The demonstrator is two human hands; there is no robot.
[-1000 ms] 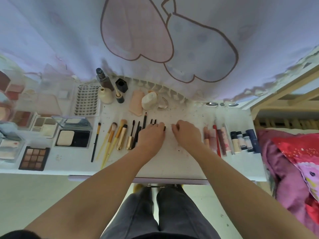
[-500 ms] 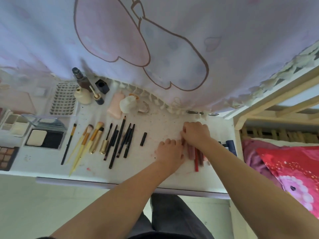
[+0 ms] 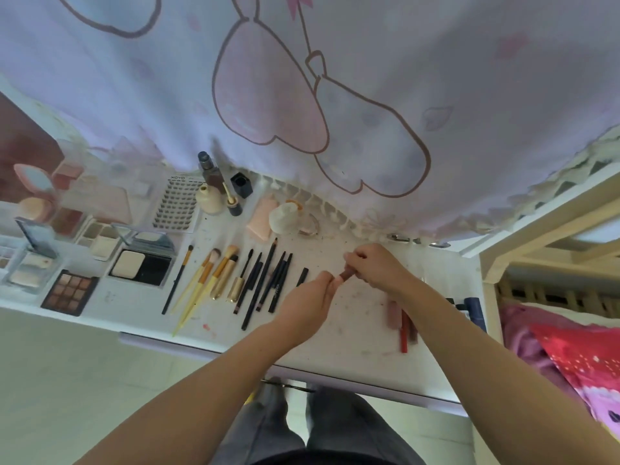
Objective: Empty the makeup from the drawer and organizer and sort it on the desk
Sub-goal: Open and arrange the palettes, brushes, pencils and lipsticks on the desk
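head view: both hands hold lip tube (image 3: pixel 345 275) slanting up-right.

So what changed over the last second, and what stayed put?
Both hands left the desk: the right hand took a lip tube from the lip group and lifted it leftward; the left hand now pinches its other end. The brushes and pencils stayed in their rows.

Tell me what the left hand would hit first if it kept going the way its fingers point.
The left hand points up and right at the small lipstick tube it already pinches; just beyond is the right hand gripping the other end. Depth looks matched, though uncertain.
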